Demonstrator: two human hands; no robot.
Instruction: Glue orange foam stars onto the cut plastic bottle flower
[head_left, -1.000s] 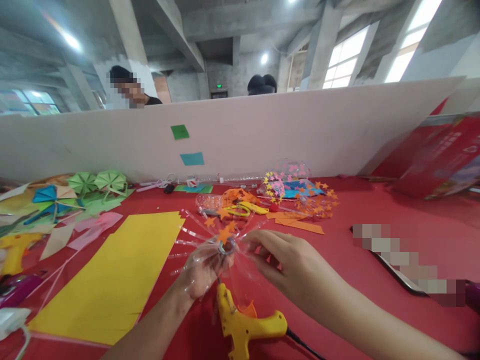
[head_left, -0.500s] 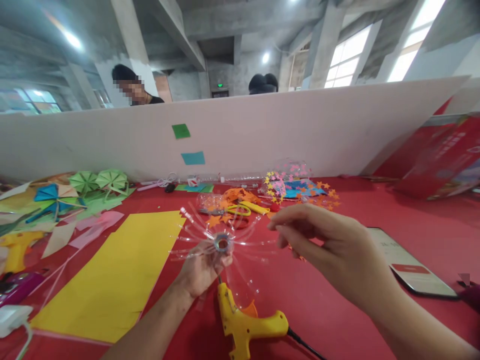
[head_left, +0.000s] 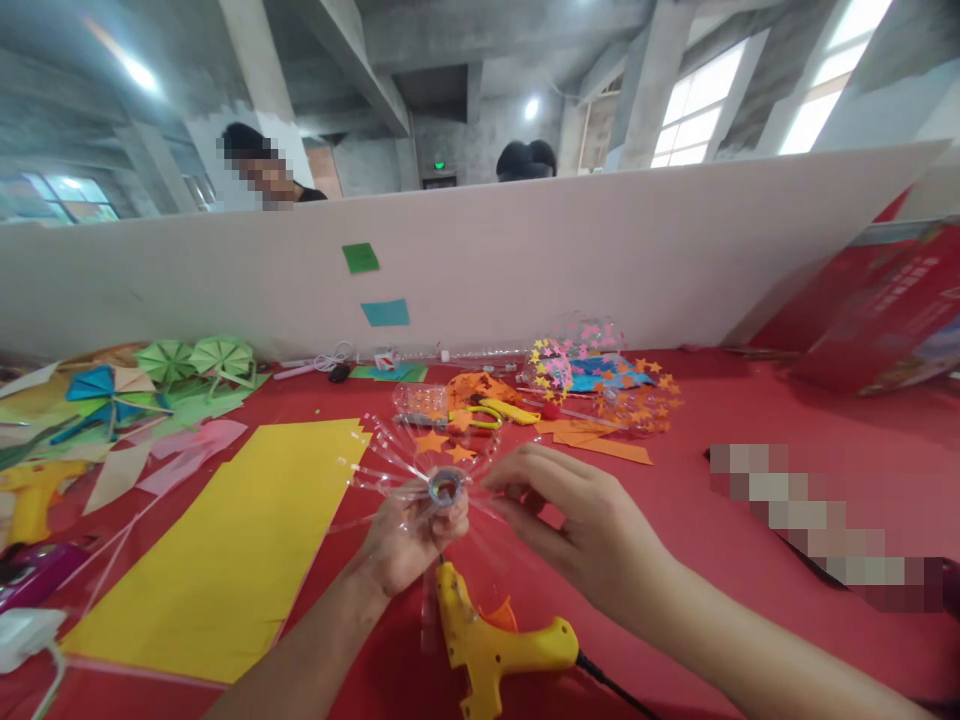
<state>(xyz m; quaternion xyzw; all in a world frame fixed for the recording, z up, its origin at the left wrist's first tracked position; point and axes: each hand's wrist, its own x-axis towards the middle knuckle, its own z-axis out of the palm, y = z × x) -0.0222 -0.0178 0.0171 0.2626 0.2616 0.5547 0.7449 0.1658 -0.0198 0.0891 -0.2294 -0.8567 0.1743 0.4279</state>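
Observation:
A cut clear plastic bottle (head_left: pixel 445 487), its neck ring facing me and its thin strips fanned outward, is held at the neck by my left hand (head_left: pixel 405 545). My right hand (head_left: pixel 574 500) is on the bottle's right side, thumb and fingers pinched at the tip of one clear strip; the exact contact is hard to see. Several orange paper stars (head_left: pixel 431 442) show at the upper strips. Below the hands lies a yellow glue gun (head_left: pixel 502 650), its nozzle pointing up toward the bottle and its black cord trailing right.
Yellow paper sheets (head_left: pixel 225 540) lie to the left, a second glue gun (head_left: pixel 34 500) farther out. Yellow-handled pliers (head_left: pixel 480 415), orange paper strips (head_left: pixel 600 442) and star-covered plastic pieces (head_left: pixel 637 400) are behind. A phone (head_left: pixel 817 515) rests at right. A white partition (head_left: pixel 600 260) borders the red table.
My right hand moved away to the right, then came back to the strips. My left hand kept hold of the bottle, and its neck ring tilted slightly.

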